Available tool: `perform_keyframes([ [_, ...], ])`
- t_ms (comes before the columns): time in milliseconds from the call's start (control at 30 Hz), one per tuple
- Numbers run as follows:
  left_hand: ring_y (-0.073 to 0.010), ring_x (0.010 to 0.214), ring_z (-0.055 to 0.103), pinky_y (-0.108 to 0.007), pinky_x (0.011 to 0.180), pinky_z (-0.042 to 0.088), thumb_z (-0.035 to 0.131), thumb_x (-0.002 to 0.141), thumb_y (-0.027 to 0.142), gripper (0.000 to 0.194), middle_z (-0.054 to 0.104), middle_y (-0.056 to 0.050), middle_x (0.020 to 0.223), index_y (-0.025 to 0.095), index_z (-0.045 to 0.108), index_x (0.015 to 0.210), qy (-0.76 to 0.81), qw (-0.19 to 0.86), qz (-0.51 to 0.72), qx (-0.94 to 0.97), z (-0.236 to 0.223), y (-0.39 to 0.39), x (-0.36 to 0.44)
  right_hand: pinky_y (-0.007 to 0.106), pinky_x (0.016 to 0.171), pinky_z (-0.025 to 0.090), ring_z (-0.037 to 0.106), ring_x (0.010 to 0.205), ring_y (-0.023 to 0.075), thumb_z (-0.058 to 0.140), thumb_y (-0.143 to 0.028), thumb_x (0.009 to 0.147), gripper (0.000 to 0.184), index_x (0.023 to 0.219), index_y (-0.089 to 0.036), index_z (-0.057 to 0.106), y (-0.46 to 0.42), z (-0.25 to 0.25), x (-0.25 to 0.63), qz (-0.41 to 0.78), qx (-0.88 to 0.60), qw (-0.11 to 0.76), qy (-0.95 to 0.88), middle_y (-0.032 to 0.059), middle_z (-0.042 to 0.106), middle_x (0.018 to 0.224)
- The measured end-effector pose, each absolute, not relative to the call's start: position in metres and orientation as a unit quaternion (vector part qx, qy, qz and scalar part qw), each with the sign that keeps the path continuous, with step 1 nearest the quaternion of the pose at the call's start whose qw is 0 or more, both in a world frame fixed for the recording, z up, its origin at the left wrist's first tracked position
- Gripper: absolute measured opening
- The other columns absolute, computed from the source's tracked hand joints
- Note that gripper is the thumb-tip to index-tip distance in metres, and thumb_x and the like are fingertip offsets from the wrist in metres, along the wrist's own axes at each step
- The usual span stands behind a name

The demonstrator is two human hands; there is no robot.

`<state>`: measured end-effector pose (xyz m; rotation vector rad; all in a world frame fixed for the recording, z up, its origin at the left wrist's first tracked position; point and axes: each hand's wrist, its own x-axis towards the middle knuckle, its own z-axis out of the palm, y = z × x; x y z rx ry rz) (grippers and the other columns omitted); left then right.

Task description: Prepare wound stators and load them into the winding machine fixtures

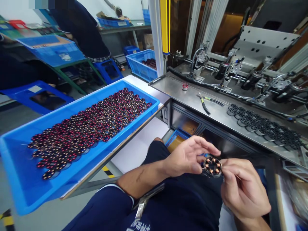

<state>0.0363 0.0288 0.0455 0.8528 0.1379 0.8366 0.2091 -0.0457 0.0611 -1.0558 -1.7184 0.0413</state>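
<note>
A big machine [250, 48] is standing at 2 o'clock in the view, and lots of metal bits and tubes are sitting on it. A long blue tray [16, 154] is lying at 9 o'clock, and heaps of little round parts [91, 125] are filling much of it, showing red and copper colors. A shiny metal shelf [173, 84] is running along the front of the machine, from 1 o'clock to 3 o'clock. Another person [79, 29] in a dark shirt is facing away at 10 o'clock.

The right hand [245, 189] is showing at 4 o'clock. Its thumb and pointer finger are pinching the right edge of a small ring with copper coils [217, 165], and its other fingers are curling in. The left hand [185, 158] is showing between 4 and 5 o'clock. Its fingers are spreading loosely apart, with the pointer finger stretching above the ring and the thumb sitting just beside the left edge. I cannot tell if that hand is touching it.

On the shelf, rows of black rings [260, 123] are lying at 3 o'clock. Cutters [205, 107] with green and black handles are resting near them, handles parting. One tiny red ring [185, 87] is sitting at 2 o'clock.
</note>
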Motion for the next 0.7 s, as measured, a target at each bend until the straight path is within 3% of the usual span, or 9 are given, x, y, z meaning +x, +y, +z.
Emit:
perform_keyframes([
  [133, -0.0155, 0.069, 0.073, -0.024, 0.062, 0.058, 0.07, 0.087, 0.051, 0.044, 0.071, -0.007, 0.082, 0.015, 0.054, 0.106, 0.02, 0.874, 0.219, 0.434, 0.041, 0.03, 0.039, 0.029, 0.066, 0.055, 0.067, 0.078, 0.016, 0.061, -0.006, 0.087, 0.019, 0.1, -0.019, 0.063, -0.047, 0.064, 0.22, -0.033, -0.428, 0.491, -0.758, 0.0035, 0.066, 0.087],
  [333, -0.0145, 0.068, 0.074, -0.023, 0.06, 0.058, 0.077, 0.084, 0.042, 0.044, 0.066, -0.002, 0.091, 0.021, 0.046, 0.108, 0.043, 0.833, 0.307, 0.459, 0.04, 0.025, 0.043, 0.031, 0.062, 0.05, 0.062, 0.072, 0.0159, 0.064, -0.005, 0.085, 0.018, 0.097, -0.019, 0.066, -0.05, 0.054, 0.208, -0.01, -0.47, 0.554, -0.687, 0.0033, 0.065, 0.084],
  [400, -0.0137, 0.075, 0.073, -0.023, 0.066, 0.058, 0.081, 0.081, 0.035, 0.043, 0.064, -0.003, 0.095, 0.021, 0.05, 0.106, 0.068, 0.764, 0.386, 0.513, 0.04, 0.023, 0.044, 0.03, 0.062, 0.048, 0.06, 0.071, 0.0153, 0.063, -0.004, 0.087, 0.016, 0.093, -0.018, 0.066, -0.05, 0.049, 0.2, 0.045, -0.475, 0.6, -0.643, 0.0033, 0.063, 0.082],
  [533, -0.0202, 0.1, 0.071, -0.03, 0.085, 0.059, 0.089, 0.071, 0.026, 0.048, 0.069, -0.01, 0.109, 0.019, 0.058, 0.106, 0.09, 0.488, 0.539, 0.68, 0.04, 0.025, 0.041, 0.028, 0.06, 0.047, 0.057, 0.071, 0.0145, 0.06, -0.014, 0.093, 0.011, 0.085, -0.017, 0.066, -0.048, 0.041, 0.187, 0.233, -0.485, 0.654, -0.533, 0.0035, 0.06, 0.079],
  [600, -0.0213, 0.1, 0.071, -0.03, 0.084, 0.06, 0.089, 0.07, 0.027, 0.054, 0.072, -0.011, 0.108, 0.019, 0.058, 0.113, 0.08, 0.383, 0.569, 0.723, 0.041, 0.028, 0.039, 0.027, 0.058, 0.048, 0.057, 0.069, 0.014, 0.061, -0.021, 0.095, 0.016, 0.081, -0.017, 0.066, -0.047, 0.038, 0.184, 0.321, -0.477, 0.664, -0.477, 0.0035, 0.059, 0.078],
  [700, -0.0208, 0.095, 0.073, -0.028, 0.08, 0.061, 0.088, 0.072, 0.028, 0.059, 0.073, -0.012, 0.104, 0.018, 0.056, 0.12, 0.067, 0.313, 0.585, 0.746, 0.043, 0.031, 0.037, 0.025, 0.057, 0.05, 0.057, 0.066, 0.0123, 0.065, -0.028, 0.093, 0.02, 0.077, -0.016, 0.068, -0.044, 0.034, 0.183, 0.399, -0.46, 0.674, -0.417, 0.0027, 0.059, 0.076],
])
